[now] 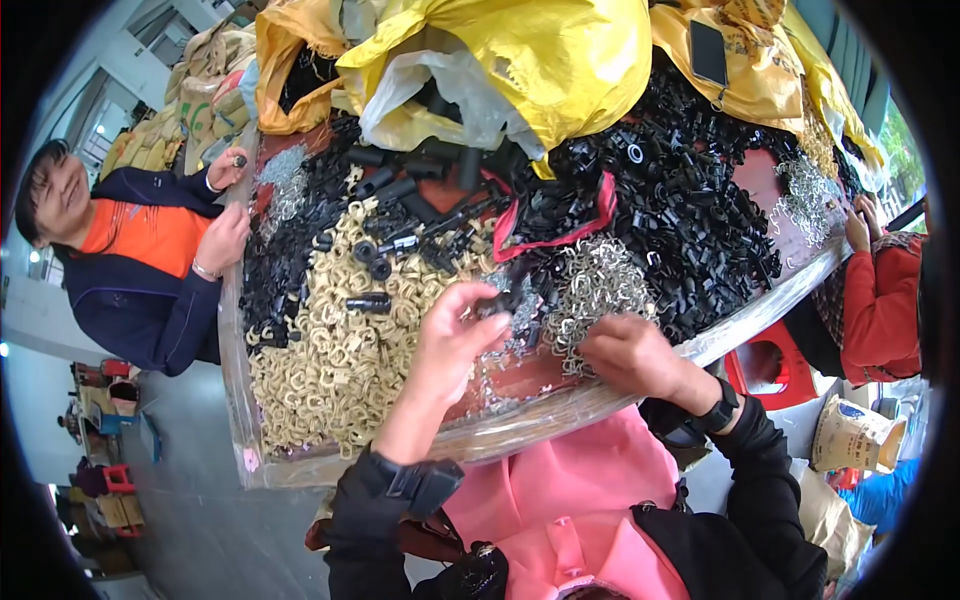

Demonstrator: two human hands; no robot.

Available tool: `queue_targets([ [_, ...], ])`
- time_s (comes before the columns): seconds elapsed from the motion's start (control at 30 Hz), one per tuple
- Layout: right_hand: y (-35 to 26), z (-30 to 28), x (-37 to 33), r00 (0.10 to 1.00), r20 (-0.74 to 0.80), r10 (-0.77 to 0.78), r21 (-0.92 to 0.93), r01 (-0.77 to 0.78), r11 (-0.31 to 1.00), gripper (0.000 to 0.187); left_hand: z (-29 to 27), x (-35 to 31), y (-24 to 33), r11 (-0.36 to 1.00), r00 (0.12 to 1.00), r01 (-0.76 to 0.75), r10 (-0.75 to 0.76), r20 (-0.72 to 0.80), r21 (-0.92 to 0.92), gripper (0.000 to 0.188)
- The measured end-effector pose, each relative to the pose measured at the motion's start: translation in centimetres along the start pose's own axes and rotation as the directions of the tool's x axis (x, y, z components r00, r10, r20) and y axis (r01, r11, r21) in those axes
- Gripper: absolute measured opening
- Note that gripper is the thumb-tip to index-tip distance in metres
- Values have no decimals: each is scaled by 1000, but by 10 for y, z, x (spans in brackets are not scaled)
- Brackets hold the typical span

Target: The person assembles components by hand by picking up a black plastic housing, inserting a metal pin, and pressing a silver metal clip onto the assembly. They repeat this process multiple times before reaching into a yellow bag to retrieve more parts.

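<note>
In the head view, the left hand (462,335) pinches a small black part (508,300) above the bench (550,412); the right hand (635,355) curls at the metal hooks (600,280), any grip hidden. Blue printing marks a pale bucket (855,442).

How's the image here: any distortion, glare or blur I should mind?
Head view: fisheye bends the table edge and the corners go black; head view: pale glare streaks the plastic wrap; head view: the dark piece in the left hand looks blurred, its outline unclear.
</note>
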State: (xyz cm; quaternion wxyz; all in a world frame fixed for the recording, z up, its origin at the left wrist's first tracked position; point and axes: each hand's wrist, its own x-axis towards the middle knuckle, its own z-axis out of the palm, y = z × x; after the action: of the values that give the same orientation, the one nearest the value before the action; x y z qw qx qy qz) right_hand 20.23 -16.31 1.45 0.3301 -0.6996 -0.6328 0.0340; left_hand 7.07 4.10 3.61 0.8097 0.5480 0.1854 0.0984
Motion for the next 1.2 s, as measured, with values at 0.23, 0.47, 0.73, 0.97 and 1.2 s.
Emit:
queue_targets([
  [0.23,-19,41,20,975,144,-168,-154,190,970,12,-26,-73,-22,924,976,-16,-69,-206,-382,18],
  [0.47,-17,49,33,952,282,-116,-295,201,934,9,-36,-90,-55,730,986,27,-131,-100,-683,21],
  [0.73,-26,46,38,937,348,-2,-394,148,907,11,-21,-89,-55,723,967,95,-229,-108,-684,27],
  [0.97,-25,45,39,931,365,-17,-406,175,897,12,-19,-88,-65,710,980,157,-197,20,-686,28],
  [1.2,-19,50,35,960,274,-51,-324,143,935,10,-13,-87,-64,760,975,174,-223,1,-626,29],
])
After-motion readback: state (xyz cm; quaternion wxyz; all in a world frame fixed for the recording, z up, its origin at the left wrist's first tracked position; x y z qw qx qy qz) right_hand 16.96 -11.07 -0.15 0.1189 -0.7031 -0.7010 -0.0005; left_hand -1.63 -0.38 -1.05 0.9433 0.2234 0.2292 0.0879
